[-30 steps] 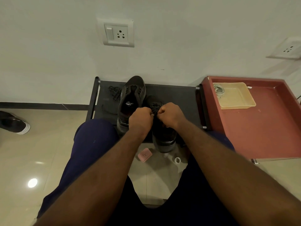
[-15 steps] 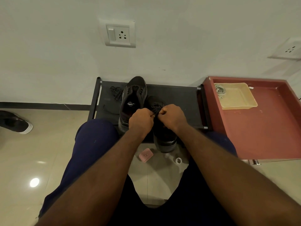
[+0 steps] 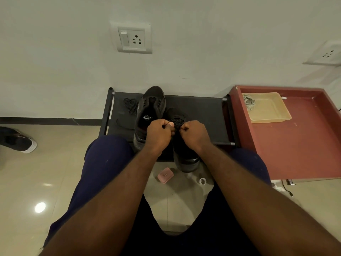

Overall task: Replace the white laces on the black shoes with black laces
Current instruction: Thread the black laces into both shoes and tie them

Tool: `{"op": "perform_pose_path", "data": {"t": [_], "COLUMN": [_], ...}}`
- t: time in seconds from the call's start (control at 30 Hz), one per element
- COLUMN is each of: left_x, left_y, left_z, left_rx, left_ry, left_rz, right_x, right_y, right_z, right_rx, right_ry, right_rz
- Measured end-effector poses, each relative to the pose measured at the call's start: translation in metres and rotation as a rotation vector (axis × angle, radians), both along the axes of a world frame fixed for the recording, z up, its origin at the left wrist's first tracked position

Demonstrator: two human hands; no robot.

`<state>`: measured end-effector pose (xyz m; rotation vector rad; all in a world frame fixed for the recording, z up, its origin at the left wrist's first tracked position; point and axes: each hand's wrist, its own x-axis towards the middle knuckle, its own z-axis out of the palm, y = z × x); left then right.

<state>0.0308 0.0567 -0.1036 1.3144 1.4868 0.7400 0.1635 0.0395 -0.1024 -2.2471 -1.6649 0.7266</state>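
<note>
Fingers [image 3: 164,126] of my left hand [image 3: 158,136] and right hand [image 3: 195,134] are clamped on the black lace [image 3: 177,121] over the nearer shoe [image 3: 185,156] at the bench's [image 3: 203,115] front edge. I see tiled floor [image 3: 46,172], a wall socket [image 3: 134,38], then a beige tray [image 3: 271,120] holding pale coiled cord [image 3: 249,102].

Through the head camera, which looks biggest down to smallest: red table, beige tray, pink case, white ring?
1. Red rimmed table top
2. Shallow beige plastic tray
3. Small pink rounded case
4. Tiny white ring
No two look alike in size.

Glossy floor tiles [image 3: 46,182], matt shoes [image 3: 151,106]
</note>
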Motion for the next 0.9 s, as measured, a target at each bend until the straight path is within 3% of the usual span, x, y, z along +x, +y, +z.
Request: {"op": "perform_pose_path", "data": {"t": [0.17, 0.23, 0.33, 0.4, 0.63, 0.73, 0.8, 0.9], "left_x": [-0.001, 0.004, 0.008, 0.004, -0.018, -0.028, -0.028, -0.025], "left_y": [0.002, 0.002, 0.004, 0.008, 0.028, 0.03, 0.028, 0.025], "left_z": [-0.013, -0.009, 0.004, 0.012, 0.022, 0.027, 0.027, 0.02], "left_rx": [-0.002, -0.077, -0.268, -0.325, -0.312, -0.26, -0.192, 0.118], "left_ry": [0.076, -0.096, -0.592, -0.814, -1.021, -0.974, -0.805, -0.173], "left_rz": [0.111, 0.198, 0.383, 0.471, 0.733, 0.746, 0.659, 0.31], "right_x": [-0.005, -0.007, -0.007, -0.006, -0.005, -0.005, -0.006, -0.007], "right_y": [0.002, 0.003, 0.003, 0.002, 0.002, 0.002, 0.003, 0.004], "right_z": [-0.001, -0.001, 0.0, 0.0, 0.001, 0.001, 0.002, 0.001], "right_rx": [0.009, 0.004, 0.006, 0.004, -0.003, -0.006, -0.007, -0.016], "right_ry": [-0.013, -0.025, -0.045, -0.04, 0.018, 0.026, 0.024, 0.019], "right_rz": [-0.094, -0.107, -0.118, -0.12, -0.155, -0.163, -0.177, -0.178]}}
